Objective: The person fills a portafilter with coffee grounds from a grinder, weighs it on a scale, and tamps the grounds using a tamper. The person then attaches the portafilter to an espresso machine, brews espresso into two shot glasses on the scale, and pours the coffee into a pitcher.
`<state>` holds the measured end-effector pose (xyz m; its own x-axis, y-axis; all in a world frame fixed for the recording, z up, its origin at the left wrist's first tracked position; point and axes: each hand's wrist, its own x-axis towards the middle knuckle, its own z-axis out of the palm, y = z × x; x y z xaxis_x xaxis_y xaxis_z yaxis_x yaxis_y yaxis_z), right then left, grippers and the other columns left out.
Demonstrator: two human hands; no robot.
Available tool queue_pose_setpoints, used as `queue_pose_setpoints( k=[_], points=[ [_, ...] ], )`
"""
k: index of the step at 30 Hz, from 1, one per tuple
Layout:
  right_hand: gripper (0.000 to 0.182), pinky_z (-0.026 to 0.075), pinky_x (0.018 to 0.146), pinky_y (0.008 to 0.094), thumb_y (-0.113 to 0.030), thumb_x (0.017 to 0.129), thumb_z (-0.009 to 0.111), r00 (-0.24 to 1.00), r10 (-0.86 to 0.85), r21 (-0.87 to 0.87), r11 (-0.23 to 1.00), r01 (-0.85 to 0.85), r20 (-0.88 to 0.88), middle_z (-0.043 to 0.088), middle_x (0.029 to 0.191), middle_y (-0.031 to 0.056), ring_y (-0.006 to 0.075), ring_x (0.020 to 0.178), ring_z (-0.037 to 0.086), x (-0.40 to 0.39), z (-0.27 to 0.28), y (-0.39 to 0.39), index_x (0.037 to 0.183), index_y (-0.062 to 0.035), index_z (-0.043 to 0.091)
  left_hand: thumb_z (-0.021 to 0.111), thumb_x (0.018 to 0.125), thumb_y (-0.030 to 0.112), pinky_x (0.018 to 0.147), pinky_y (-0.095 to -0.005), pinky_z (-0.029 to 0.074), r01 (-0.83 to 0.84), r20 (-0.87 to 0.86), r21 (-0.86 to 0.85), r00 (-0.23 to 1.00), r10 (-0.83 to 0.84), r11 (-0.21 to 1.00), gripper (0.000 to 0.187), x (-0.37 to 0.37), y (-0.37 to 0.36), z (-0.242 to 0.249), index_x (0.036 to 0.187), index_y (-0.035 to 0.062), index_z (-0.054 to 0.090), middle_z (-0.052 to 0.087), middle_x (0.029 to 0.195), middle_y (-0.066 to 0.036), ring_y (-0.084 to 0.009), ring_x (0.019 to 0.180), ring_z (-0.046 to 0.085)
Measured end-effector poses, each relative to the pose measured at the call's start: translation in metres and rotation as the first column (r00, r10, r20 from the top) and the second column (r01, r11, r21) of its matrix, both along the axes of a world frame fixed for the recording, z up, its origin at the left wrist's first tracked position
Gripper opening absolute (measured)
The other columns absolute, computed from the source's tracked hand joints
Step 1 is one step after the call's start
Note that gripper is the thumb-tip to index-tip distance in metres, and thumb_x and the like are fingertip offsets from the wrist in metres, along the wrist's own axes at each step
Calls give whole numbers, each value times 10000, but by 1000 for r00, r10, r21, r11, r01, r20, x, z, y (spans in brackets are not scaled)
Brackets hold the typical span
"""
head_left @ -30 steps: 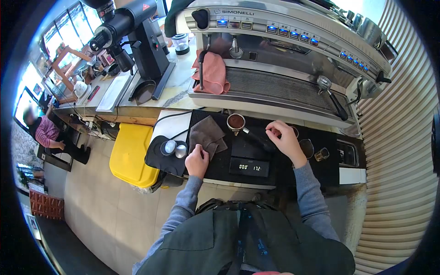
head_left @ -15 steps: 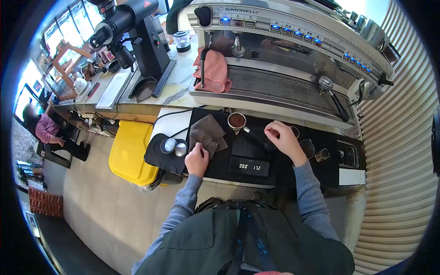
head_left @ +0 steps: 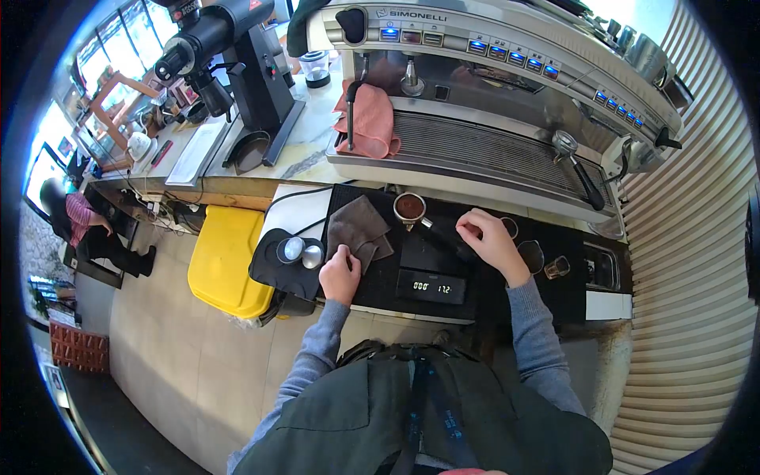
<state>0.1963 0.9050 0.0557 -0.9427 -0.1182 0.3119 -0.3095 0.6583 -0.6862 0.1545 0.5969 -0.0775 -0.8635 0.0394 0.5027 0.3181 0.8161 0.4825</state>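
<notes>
A portafilter (head_left: pixel 411 207) full of ground coffee rests on a black scale (head_left: pixel 431 286), whose display reads 0:00 and 17.2. My right hand (head_left: pixel 485 237) hovers beside its dark handle, fingers curled in and nothing visible between them. At the counter's front edge is my left hand (head_left: pixel 340 277), closed in a loose fist against the lower corner of a folded brown cloth (head_left: pixel 360 229). Left of that hand, two small round metal tools (head_left: pixel 312 256) stand on a black mat (head_left: pixel 273 273).
An espresso machine (head_left: pixel 475 134) spans the back, with a second portafilter (head_left: pixel 578 166) and a pink cloth (head_left: pixel 368 123) on its tray. A grinder (head_left: pixel 257 79) stands left. Small glasses (head_left: pixel 556 267) sit right. A yellow-lidded bin (head_left: pixel 229 261) is below. Another person (head_left: pixel 99 226) stands far left.
My hands, the portafilter and the scale have kept their places. The person at the far left has shifted posture and lowered an arm.
</notes>
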Motion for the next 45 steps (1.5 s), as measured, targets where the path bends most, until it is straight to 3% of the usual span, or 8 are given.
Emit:
queue_pose_setpoints(
  k=[17, 22, 31, 34, 35, 42, 45],
  points=[
    [83, 446, 611, 246, -73, 859, 625, 1000, 6, 25, 1000, -6, 17, 523, 772, 45, 126, 654, 535, 2, 1, -2, 863, 1, 588, 573, 844, 164, 549, -472, 454, 3, 57, 12, 998, -4, 1000, 92, 0, -1, -2, 867, 89, 526, 614, 686, -169, -372, 656, 614],
    [101, 451, 593, 288, -110, 861, 632, 1000, 18, -1, 1000, -18, 10, 518, 747, 54, 160, 649, 546, 2, 2, -3, 867, -13, 602, 575, 843, 167, 548, -469, 456, -5, 61, 5, 998, 5, 1000, 92, -1, -1, -3, 868, 92, 528, 613, 683, -167, -370, 653, 615],
    [100, 448, 596, 289, -108, 860, 627, 1000, 21, -22, 1000, -21, 21, 535, 769, 64, 174, 654, 547, 2, 1, -4, 872, -14, 598, 577, 835, 170, 561, -468, 464, 2, 65, 19, 998, -3, 1000, 95, 0, 0, -2, 870, 93, 533, 619, 704, -165, -372, 655, 617],
    [104, 438, 594, 284, -106, 857, 626, 998, 46, -9, 999, -46, -47, 532, 766, 70, 173, 644, 539, 0, 0, -5, 871, -9, 594, 573, 823, 177, 536, -473, 462, -8, 20, 1, 1000, 8, 1000, 110, -1, -1, -1, 822, 82, 517, 603, 682, -143, -352, 609, 610],
    [102, 433, 592, 280, -101, 855, 625, 998, 47, -26, 998, -48, -34, 528, 761, 72, 171, 639, 534, -2, 0, -9, 868, -5, 594, 580, 815, 165, 582, -486, 475, -42, 67, -11, 997, 43, 999, 106, 0, -1, -1, 861, 81, 535, 612, 704, -169, -371, 660, 621],
    [83, 430, 593, 268, -66, 848, 624, 991, 131, -58, 990, -131, 3, 529, 750, 80, 166, 631, 538, -16, -3, -40, 860, 11, 595, 583, 814, 160, 524, -481, 458, 3, 14, 90, 1000, -5, 996, 100, 2, -3, 0, 828, 78, 527, 580, 642, -167, -363, 615, 607],
    [81, 445, 603, 275, -62, 844, 626, 984, 179, -71, 981, -179, -16, 558, 754, 89, 177, 646, 566, -21, 3, -60, 863, 12, 600, 563, 830, 162, 525, -469, 470, 8, -8, 55, 1000, -7, 998, 98, 3, -3, 0, 831, 73, 522, 591, 668, -147, -338, 608, 613]
  ],
)
